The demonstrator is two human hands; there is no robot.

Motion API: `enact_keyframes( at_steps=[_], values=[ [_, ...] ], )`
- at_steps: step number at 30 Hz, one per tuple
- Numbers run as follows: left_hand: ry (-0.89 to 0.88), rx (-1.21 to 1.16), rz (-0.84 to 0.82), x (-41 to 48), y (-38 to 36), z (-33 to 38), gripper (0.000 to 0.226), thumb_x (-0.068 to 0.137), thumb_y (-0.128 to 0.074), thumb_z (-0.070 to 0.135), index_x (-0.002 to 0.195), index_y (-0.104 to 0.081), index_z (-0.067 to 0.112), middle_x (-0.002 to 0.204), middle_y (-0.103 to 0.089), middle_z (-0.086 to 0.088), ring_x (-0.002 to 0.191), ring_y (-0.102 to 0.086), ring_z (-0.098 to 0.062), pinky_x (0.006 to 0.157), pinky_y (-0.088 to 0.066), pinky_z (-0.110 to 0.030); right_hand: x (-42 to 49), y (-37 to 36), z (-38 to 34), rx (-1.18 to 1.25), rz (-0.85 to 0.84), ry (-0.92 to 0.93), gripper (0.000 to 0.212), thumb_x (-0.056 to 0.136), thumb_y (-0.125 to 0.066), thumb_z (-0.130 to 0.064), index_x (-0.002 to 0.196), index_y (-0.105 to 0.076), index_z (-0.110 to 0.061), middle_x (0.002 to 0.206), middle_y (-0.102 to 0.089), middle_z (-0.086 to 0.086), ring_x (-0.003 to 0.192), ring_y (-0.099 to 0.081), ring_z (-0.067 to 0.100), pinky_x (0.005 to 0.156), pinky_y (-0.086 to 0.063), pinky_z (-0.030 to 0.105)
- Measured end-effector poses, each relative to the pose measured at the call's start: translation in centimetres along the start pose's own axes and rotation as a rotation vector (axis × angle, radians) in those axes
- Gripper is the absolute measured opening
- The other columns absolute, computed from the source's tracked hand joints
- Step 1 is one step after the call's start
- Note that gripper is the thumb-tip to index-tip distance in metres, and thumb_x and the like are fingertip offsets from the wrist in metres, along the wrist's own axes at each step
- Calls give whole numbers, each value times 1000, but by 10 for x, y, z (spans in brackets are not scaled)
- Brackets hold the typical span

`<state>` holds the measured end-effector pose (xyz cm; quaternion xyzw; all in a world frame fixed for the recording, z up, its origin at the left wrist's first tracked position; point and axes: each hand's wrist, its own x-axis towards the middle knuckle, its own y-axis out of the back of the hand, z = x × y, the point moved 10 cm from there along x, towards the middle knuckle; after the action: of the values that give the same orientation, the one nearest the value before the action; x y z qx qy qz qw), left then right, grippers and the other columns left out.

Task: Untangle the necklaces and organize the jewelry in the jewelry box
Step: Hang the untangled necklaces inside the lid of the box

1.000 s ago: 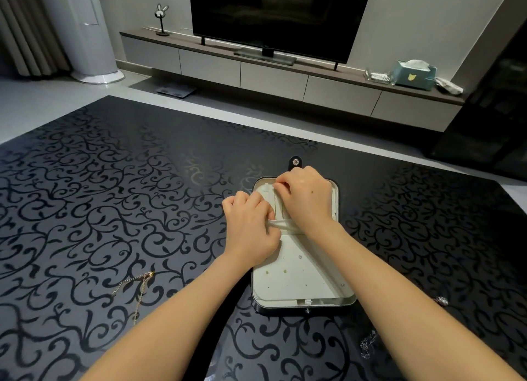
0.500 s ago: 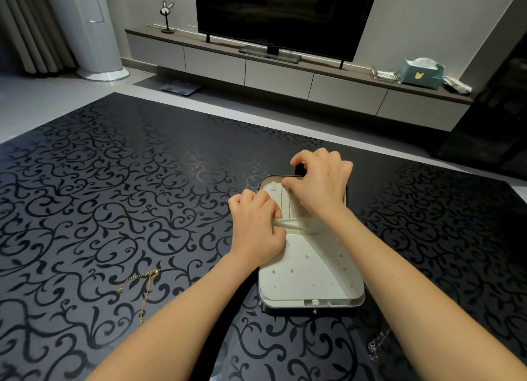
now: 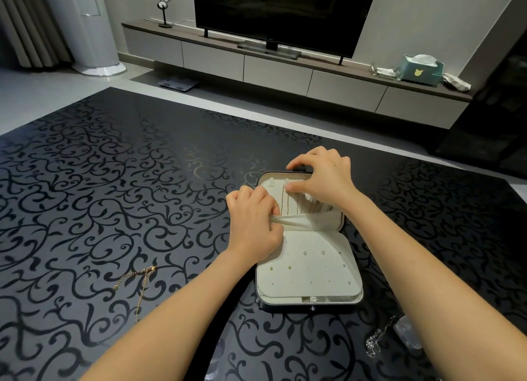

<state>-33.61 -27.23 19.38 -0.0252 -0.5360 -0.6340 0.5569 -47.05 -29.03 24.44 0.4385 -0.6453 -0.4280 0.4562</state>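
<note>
The open jewelry box (image 3: 309, 269) lies flat on the black patterned table, cream inside, with small earrings stuck in its near panel. A thin gold chain (image 3: 283, 202) hangs straight down the far panel. My left hand (image 3: 253, 223) pinches the cream elastic pocket band (image 3: 296, 221) and pulls it toward the left. My right hand (image 3: 322, 178) is at the top edge of the far panel, fingers curled over the rim, thumb by the chain's upper end. A gold necklace (image 3: 139, 281) lies loose on the table at the left. A silver necklace (image 3: 379, 338) lies at the right.
The black table (image 3: 114, 195) with a swirl pattern stretches wide on the left and behind the box. A small clear bag (image 3: 407, 332) lies by the silver necklace. Beyond the table stand a TV cabinet (image 3: 279, 69) and a tissue box (image 3: 422, 67).
My right hand has moved from the middle of the far panel up to its top edge, uncovering the gold chain. My left hand keeps its hold on the pocket band.
</note>
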Motion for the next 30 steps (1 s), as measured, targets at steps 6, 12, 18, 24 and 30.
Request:
enact_keyframes(
  at_steps=[6,12,18,24,30],
  values=[
    [17,-8,-15,0,-3,-3,23,57,-34,26,65,-53,16,72,-46,5,73,-37,-20,73,-23,-35,-4,-17,0,31,-54,-10,39,70,-73,-45,105,-57,-39,110,-52,-8,108,-42,19,85,-21,34],
    [32,-6,5,0,-4,-6,13,55,-46,15,66,-54,16,72,-41,8,73,-36,-18,73,-20,-32,-10,-16,-2,-22,-52,-7,50,74,-69,-51,120,-52,-40,123,-51,-8,115,-40,18,86,-21,34],
    [150,108,-202,1,-23,-16,25,64,-41,22,75,-63,19,79,-46,8,84,-41,-20,77,-15,-29,-45,18,-13,-32,124,25,34,85,-59,-46,116,-59,-33,122,-56,-8,114,-45,16,91,-21,33],
    [227,159,-434,3,-18,-23,25,82,-52,21,99,-69,26,98,-56,2,105,-46,-24,83,-22,-34,-89,25,-38,54,81,33,18,92,-51,-37,99,-67,-31,112,-62,-10,107,-49,17,90,-24,33],
    [326,146,-352,-12,65,-66,30,78,-56,12,100,-70,27,108,-63,3,107,-54,-22,81,-28,-33,-129,19,-91,203,38,77,17,91,-54,-28,90,-71,-26,102,-67,-7,103,-53,20,89,-29,37]
  ],
)
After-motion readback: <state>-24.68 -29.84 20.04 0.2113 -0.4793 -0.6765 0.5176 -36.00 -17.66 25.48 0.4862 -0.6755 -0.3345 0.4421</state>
